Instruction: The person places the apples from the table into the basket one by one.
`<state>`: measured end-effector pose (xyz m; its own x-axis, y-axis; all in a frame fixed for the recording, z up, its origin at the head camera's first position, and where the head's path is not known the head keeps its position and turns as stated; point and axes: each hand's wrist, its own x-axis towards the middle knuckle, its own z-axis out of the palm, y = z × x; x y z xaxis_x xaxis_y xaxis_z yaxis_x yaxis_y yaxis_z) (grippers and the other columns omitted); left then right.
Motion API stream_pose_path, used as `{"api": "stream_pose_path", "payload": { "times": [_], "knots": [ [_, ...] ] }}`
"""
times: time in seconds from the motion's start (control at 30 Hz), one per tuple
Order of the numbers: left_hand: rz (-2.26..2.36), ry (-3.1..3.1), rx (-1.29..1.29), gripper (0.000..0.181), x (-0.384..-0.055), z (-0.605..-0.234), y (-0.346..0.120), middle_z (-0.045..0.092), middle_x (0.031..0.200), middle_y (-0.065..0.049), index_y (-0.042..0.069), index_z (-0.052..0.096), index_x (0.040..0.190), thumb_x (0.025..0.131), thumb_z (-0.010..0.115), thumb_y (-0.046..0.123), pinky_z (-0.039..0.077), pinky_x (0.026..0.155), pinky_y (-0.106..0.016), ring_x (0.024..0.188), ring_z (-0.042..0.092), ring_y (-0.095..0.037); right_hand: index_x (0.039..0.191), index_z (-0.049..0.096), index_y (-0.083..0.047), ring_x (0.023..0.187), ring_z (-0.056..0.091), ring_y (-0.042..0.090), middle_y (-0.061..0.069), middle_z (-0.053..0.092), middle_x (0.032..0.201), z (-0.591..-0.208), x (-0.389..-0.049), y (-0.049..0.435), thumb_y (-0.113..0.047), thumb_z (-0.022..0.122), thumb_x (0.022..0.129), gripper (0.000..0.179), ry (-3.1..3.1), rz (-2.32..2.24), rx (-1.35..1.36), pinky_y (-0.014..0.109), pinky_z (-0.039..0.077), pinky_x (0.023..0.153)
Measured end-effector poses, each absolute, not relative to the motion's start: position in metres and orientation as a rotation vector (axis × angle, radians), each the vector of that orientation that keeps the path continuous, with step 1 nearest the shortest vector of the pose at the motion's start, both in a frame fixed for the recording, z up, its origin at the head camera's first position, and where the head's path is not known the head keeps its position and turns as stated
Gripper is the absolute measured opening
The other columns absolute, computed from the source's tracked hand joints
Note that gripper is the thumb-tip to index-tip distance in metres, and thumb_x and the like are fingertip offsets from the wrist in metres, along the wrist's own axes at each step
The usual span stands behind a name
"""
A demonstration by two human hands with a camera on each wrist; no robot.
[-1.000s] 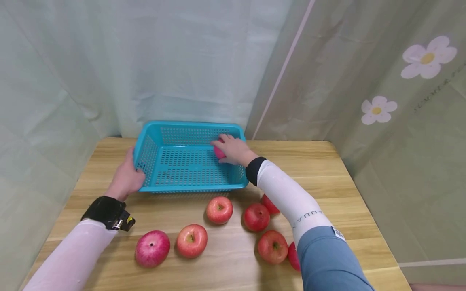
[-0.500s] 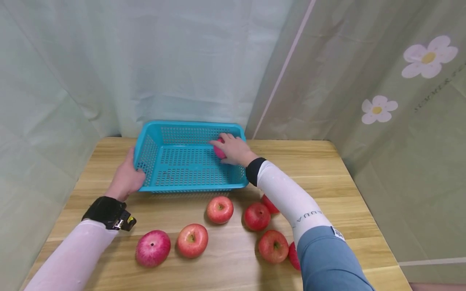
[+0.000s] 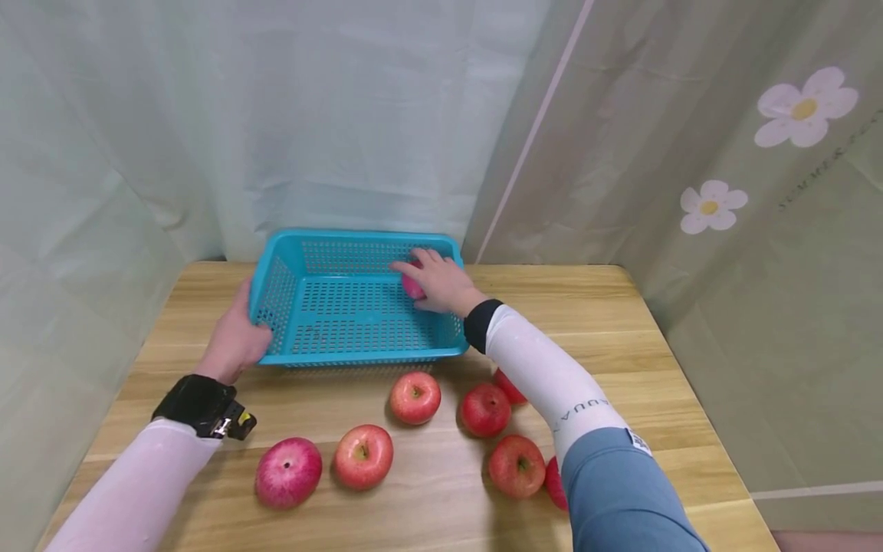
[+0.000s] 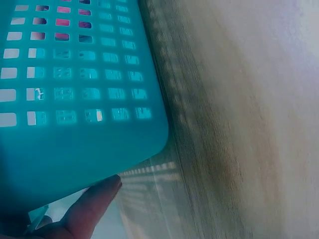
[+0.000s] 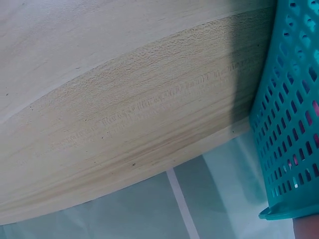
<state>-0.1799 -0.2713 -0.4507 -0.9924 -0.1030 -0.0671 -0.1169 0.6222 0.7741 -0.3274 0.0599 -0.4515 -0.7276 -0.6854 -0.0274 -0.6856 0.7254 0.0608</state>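
Note:
A blue plastic basket (image 3: pixel 366 356) with perforated walls stands near the table's back edge. At its left end, my left hand (image 3: pixel 237 337) grips the rim; one of its fingers (image 4: pixel 94 204) shows below the basket in the left wrist view. My right hand (image 3: pixel 444 284) reaches inside at the right end, its fingers around a pink-red apple (image 3: pixel 412 287). That hand partly covers the apple. In front of the basket lie more apples, among them a pale red one (image 3: pixel 415 398), another (image 3: pixel 363 457) and a deep pink one (image 3: pixel 289 473).
Further apples, such as a dark red one (image 3: pixel 486 410) and a striped one (image 3: pixel 516 466), lie beside my right forearm, which partly hides others. The wooden table (image 3: pixel 607 330) meets a pale curtain (image 3: pixel 372 138) at the back and sides.
My right hand's fingers have spread slightly at the apple, one finger reaching further left. The left hand, basket and loose apples stay where they were.

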Motion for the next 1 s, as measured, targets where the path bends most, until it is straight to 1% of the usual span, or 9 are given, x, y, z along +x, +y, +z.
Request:
{"api": "stream_pose_path", "payload": {
  "times": [0.13,0.27,0.43,0.57,0.67,0.73,0.83,0.9,1.0],
  "knots": [
    [1.344,2.823,-0.199,0.107,-0.181,-0.451,-0.272,0.027,0.149,-0.038,0.015,-0.007,0.160,0.075,0.049,-0.015,0.047,0.079,-0.057,0.111,0.042,-0.050,0.155,0.024,-0.041,0.140,0.023,0.026,0.007,0.027,0.155,-0.453,-0.329,0.060,-0.046,0.076,0.082,0.090,2.919,0.099,-1.153,0.050,0.038,0.105],
    [1.353,2.815,-0.212,0.108,-0.180,-0.450,-0.271,0.024,0.151,-0.037,0.017,-0.010,0.160,0.075,0.048,-0.015,0.045,0.082,-0.058,0.113,0.041,-0.050,0.156,0.023,-0.041,0.140,0.023,0.026,0.006,0.027,0.156,-0.452,-0.331,0.059,-0.046,0.073,0.084,0.088,2.909,0.035,-1.141,0.050,0.038,0.105],
    [1.353,2.823,-0.217,0.107,-0.180,-0.449,-0.275,0.017,0.154,-0.037,0.015,-0.014,0.158,0.075,0.047,-0.014,0.040,0.090,-0.065,0.118,0.036,-0.050,0.154,0.027,-0.041,0.139,0.025,0.024,0.005,0.030,0.155,-0.447,-0.333,0.058,-0.045,0.067,0.089,0.077,2.906,-0.155,-1.142,0.046,0.037,0.107],
    [1.358,2.826,-0.224,0.107,-0.181,-0.450,-0.275,0.016,0.155,-0.036,0.015,-0.014,0.158,0.075,0.047,-0.014,0.042,0.086,-0.060,0.117,0.036,-0.050,0.153,0.031,-0.039,0.138,0.025,0.022,0.004,0.032,0.153,-0.441,-0.333,0.059,-0.045,0.064,0.091,0.070,2.873,-0.254,-1.159,0.041,0.037,0.108],
    [1.364,2.822,-0.235,0.108,-0.183,-0.452,-0.275,0.016,0.154,-0.036,0.015,-0.014,0.158,0.075,0.047,-0.015,0.044,0.085,-0.059,0.117,0.036,-0.050,0.153,0.034,-0.037,0.139,0.024,0.021,0.004,0.032,0.153,-0.437,-0.332,0.061,-0.046,0.062,0.092,0.068,2.844,-0.303,-1.178,0.041,0.037,0.108],
    [1.370,2.817,-0.233,0.108,-0.184,-0.453,-0.276,0.016,0.154,-0.037,0.014,-0.015,0.158,0.074,0.047,-0.016,0.042,0.087,-0.062,0.119,0.035,-0.050,0.153,0.036,-0.035,0.139,0.025,0.022,0.004,0.033,0.153,-0.434,-0.330,0.065,-0.046,0.062,0.092,0.067,2.830,-0.338,-1.190,0.040,0.040,0.106],
    [1.381,2.831,-0.221,0.108,-0.187,-0.453,-0.278,0.020,0.152,-0.037,0.012,-0.012,0.159,0.073,0.048,-0.016,0.039,0.092,-0.068,0.121,0.034,-0.051,0.152,0.040,-0.028,0.137,0.026,0.023,0.007,0.035,0.152,-0.427,-0.326,0.072,-0.043,0.064,0.092,0.067,2.809,-0.401,-1.219,0.042,0.042,0.104],
    [1.381,2.846,-0.211,0.107,-0.188,-0.452,-0.280,0.023,0.151,-0.038,0.011,-0.009,0.159,0.073,0.048,-0.016,0.037,0.093,-0.069,0.122,0.034,-0.051,0.152,0.042,-0.024,0.136,0.028,0.024,0.009,0.035,0.151,-0.421,-0.322,0.079,-0.041,0.065,0.091,0.067,2.794,-0.432,-1.240,0.042,0.043,0.103],
    [1.361,2.862,-0.211,0.105,-0.191,-0.451,-0.284,0.024,0.150,-0.039,0.010,-0.009,0.159,0.074,0.048,-0.015,0.038,0.092,-0.069,0.120,0.035,-0.051,0.152,0.041,-0.021,0.136,0.028,0.025,0.010,0.035,0.151,-0.413,-0.315,0.089,-0.042,0.065,0.091,0.069,2.777,-0.456,-1.286,0.045,0.040,0.105]
  ]
}}
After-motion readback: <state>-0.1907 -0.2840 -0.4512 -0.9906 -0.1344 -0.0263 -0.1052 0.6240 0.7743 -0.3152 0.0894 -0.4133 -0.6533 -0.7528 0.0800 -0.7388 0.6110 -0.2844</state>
